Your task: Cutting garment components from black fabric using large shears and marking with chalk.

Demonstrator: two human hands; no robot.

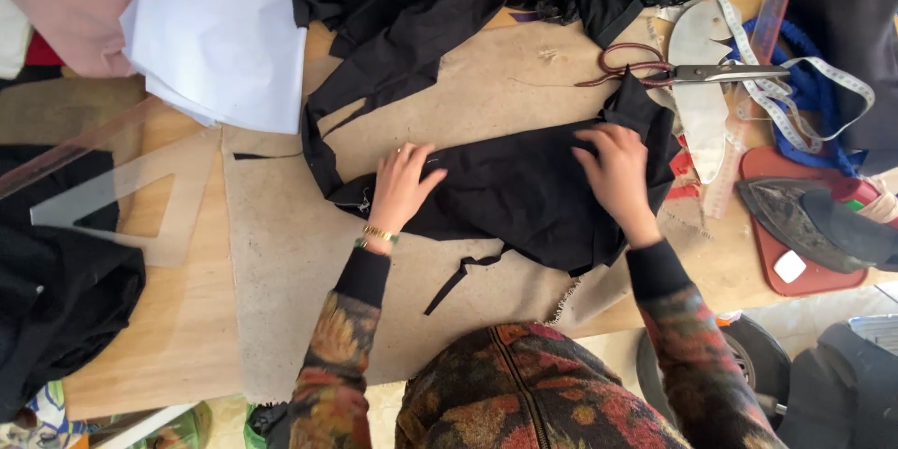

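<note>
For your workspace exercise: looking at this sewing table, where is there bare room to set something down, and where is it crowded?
Free: the beige cloth-covered patch below the left hand, between the clear set square and the black fabric piece; also the patch above that piece, left of the scissors. Crowded: the right side, with scissors, measuring tape and iron.

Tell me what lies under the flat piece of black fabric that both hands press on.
The black fabric piece rests on a beige paper sheet over the wooden table. Anything directly beneath the cloth, under the left hand and right hand, is covered.
</note>
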